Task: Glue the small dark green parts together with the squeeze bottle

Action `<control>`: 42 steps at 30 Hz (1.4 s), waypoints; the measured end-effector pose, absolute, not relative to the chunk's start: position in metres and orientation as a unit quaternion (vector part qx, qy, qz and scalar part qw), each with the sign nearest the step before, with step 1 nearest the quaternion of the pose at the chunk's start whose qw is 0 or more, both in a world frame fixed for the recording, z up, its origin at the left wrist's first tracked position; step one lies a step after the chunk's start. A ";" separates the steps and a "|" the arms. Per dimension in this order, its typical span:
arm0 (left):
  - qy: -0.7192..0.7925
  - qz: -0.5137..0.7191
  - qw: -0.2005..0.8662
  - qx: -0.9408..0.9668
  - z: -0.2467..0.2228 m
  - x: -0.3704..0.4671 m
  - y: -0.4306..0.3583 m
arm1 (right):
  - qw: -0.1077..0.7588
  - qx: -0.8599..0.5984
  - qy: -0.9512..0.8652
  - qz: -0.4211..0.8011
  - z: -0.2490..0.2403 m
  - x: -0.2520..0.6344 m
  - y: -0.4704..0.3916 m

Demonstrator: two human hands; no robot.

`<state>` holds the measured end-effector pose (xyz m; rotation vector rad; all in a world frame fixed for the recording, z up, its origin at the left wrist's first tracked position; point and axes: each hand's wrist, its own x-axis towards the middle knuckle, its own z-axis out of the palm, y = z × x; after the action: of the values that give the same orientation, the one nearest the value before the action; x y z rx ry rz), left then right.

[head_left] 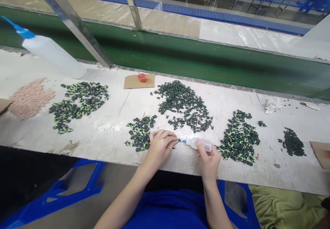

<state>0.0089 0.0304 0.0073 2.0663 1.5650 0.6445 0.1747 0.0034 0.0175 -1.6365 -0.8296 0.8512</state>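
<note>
Forearms come in from 7 and 5 o'clock over the white table, taking the small dark piece between the hands as the clock's centre. The right hand lies at about 4 o'clock, thumb and fingers wrapped round a squeeze bottle that is nearly level. The left hand, at 9 o'clock, pinches the piece narrowly at its fingertips. The bottle's blue nozzle points to 9 o'clock and ends just beside the piece; whether they touch is too small to tell.

For neat work, both wrists seem best steadied on the tabletop, with only the nozzle's tip brought to the piece. A light, brief press should give more control than a hard squeeze, and the pinch is best set well back from the nozzle.

Farther out, a green-marked pile lies at 9 o'clock, partly hidden by the left hand, and a second pile at 3 o'clock, near the right hand. A loose dark heap spreads at 12 o'clock; a stray drip could foul it. Beyond, a red cup stands on cardboard at 11 o'clock, and a large bottle at 10.
</note>
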 end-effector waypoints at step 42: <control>0.591 0.211 0.260 0.734 0.013 0.009 0.033 | 0.523 -0.689 -0.346 0.363 0.018 0.173 0.002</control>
<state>0.0091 0.0332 0.0131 1.9888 1.6006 0.5722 0.1731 0.0021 0.0181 -1.6501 -0.8297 0.8703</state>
